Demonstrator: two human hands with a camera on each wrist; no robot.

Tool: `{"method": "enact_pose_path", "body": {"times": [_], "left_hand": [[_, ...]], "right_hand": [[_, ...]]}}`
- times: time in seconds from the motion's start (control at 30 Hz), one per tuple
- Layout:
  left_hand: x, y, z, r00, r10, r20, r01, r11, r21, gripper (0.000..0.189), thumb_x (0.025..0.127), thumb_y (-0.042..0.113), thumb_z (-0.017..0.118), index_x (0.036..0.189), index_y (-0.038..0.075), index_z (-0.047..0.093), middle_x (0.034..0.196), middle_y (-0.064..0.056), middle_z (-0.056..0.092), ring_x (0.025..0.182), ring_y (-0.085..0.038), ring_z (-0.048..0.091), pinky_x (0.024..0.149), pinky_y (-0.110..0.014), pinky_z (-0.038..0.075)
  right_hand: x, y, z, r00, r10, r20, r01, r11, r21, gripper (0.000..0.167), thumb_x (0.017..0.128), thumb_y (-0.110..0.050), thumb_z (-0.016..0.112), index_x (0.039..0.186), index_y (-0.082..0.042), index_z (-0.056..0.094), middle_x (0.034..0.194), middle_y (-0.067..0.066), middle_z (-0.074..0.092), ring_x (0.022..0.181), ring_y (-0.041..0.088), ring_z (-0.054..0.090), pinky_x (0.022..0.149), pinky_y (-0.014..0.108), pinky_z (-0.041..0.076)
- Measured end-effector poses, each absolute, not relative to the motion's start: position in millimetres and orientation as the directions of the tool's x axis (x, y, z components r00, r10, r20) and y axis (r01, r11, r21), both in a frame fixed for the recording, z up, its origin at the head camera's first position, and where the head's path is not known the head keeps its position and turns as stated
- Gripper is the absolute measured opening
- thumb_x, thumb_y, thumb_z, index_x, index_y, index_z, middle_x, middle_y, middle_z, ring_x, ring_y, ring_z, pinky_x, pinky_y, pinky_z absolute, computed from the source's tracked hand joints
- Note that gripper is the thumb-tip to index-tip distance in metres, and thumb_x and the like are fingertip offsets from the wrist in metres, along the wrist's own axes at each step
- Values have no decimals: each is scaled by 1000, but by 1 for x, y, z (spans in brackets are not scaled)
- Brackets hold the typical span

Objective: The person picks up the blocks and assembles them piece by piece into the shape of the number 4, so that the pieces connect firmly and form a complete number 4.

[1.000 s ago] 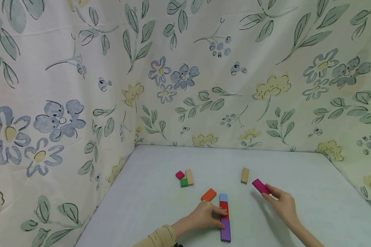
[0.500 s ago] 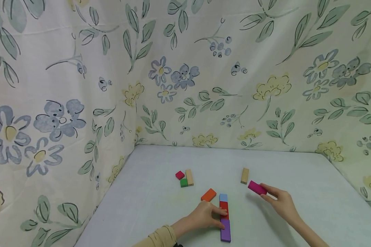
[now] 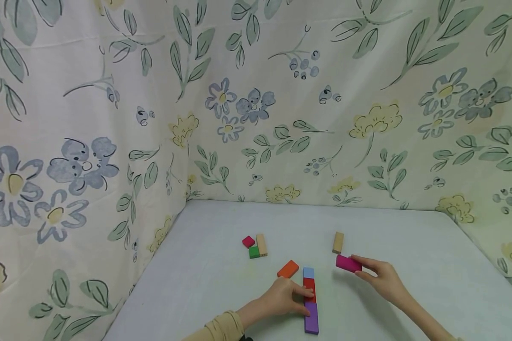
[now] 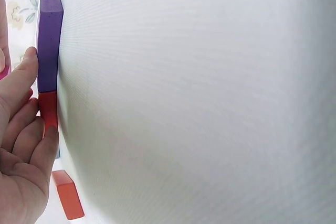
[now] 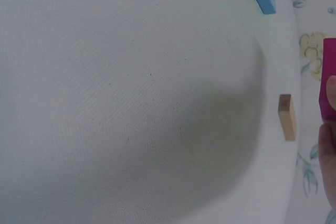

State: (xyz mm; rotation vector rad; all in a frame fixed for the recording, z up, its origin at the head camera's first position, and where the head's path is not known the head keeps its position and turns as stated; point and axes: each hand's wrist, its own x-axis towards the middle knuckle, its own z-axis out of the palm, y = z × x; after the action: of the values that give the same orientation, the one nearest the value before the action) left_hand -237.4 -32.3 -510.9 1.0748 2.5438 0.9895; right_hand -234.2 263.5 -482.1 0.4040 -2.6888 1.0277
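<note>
My left hand [image 3: 281,298] rests on a row of wooden blocks. Its thumb touches the purple block [image 3: 311,324], and its other fingers lie on the red block [image 3: 309,283], partly hiding it. A light blue block [image 3: 308,273] forms the row's far end. To the right, my right hand [image 3: 386,279] pinches a magenta block [image 3: 346,263] by one end between thumb and fingers, above the table. In the right wrist view this magenta block [image 5: 328,61] appears at the right edge.
An orange block [image 3: 288,269] lies just left of the row. Farther back, a crimson block [image 3: 248,241], a green block [image 3: 254,252] and a plain wood block [image 3: 261,245] sit together. Another plain block [image 3: 338,242] stands beyond the magenta one. Floral cloth [image 3: 281,118] walls the white table [image 3: 205,293].
My right hand has moved left and slightly toward me with the magenta block, which has turned nearer to level across the view. The left hand and the row have stayed put.
</note>
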Motion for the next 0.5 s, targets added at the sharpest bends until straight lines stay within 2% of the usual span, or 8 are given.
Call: {"method": "enact_pose_path", "body": {"times": [0.27,0.43,0.5], "left_hand": [[-238,-33,-511,-706,704,75,571,503,649,43,72,27,81,114,21,70,106,11,71,106,6,59,83,-9,45],[-239,-33,-511,-696,714,72,574,493,654,43,73,28,81,114,20,70,107,10,71,106,6,59,84,-9,45],[-239,-32,-512,-697,714,68,568,492,660,44,73,28,81,114,20,70,108,11,71,107,6,59,85,-10,46]], "right_hand": [[-236,261,-483,-929,-201,311,-356,713,-604,39,78,-6,73,117,-2,66,112,17,69,102,6,64,80,37,56],[-238,255,-484,-933,-208,292,-352,693,-630,39,79,-6,73,117,0,66,113,18,69,104,31,65,81,41,55],[-238,252,-484,-941,-204,270,-334,685,-647,39,80,-6,72,118,0,65,114,18,68,106,37,63,82,42,55]]}}
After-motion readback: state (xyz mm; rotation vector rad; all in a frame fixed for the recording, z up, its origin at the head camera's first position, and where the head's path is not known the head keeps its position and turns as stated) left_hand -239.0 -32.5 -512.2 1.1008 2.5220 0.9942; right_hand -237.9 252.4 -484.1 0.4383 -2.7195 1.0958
